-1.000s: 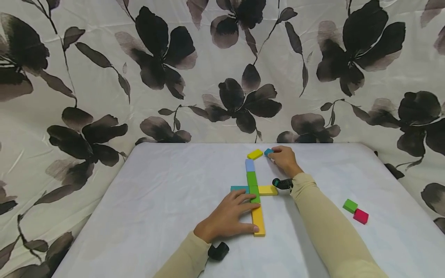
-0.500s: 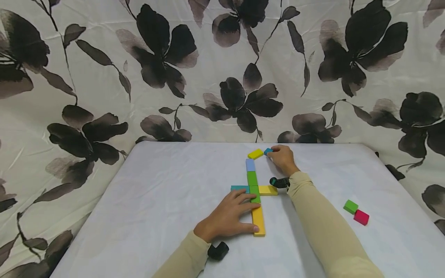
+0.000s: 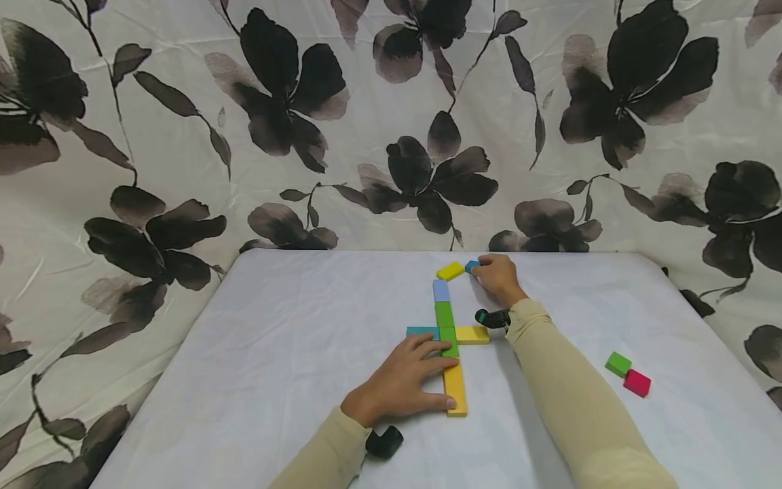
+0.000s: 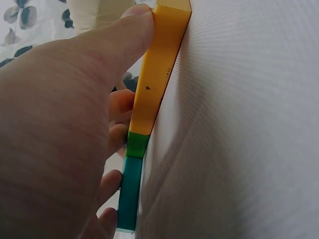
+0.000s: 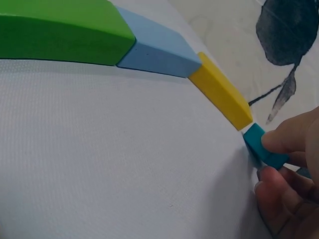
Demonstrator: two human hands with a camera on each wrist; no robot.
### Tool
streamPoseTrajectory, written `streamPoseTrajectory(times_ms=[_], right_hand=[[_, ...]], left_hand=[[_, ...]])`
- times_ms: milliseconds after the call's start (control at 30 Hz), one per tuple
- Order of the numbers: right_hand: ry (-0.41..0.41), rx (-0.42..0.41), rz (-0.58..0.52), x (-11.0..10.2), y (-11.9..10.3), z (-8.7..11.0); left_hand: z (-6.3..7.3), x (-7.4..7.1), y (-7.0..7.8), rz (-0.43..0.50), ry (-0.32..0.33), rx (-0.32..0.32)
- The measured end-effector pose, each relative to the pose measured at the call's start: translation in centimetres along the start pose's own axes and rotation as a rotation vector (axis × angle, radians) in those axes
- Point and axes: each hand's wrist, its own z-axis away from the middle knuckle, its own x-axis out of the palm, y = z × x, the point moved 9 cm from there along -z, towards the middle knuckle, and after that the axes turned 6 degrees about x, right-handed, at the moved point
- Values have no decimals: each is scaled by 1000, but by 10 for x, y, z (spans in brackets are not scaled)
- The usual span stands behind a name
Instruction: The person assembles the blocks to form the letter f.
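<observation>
My right hand pinches a small teal-blue block between thumb and fingers at the far end of the table. A slim gap parts this block from the slanted yellow block on its left. Below that, a light blue block and two green blocks run toward me in a line, ending in a long orange block. A teal block and a yellow block stick out sideways. My left hand rests over the line with fingers spread, its thumb touching the orange block.
Apart on the right lie a green block and a red block, corner to corner. White cloth covers the table. Behind its far edge hangs a flower-print curtain.
My right wrist has shifted slightly to the left, the teal-blue block still pinched. The left hand and the other blocks stay where they were.
</observation>
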Motion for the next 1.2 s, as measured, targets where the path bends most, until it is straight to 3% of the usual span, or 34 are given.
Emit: streamPoseTrajectory(times_ms=[600,1200], right_hand=[[2,-50,61,4,-1,-2],[-10,-53,26,0,2,1]], left_hand=[[1,1,0,17,-15,1],[0,0,1,-2,-8,14]])
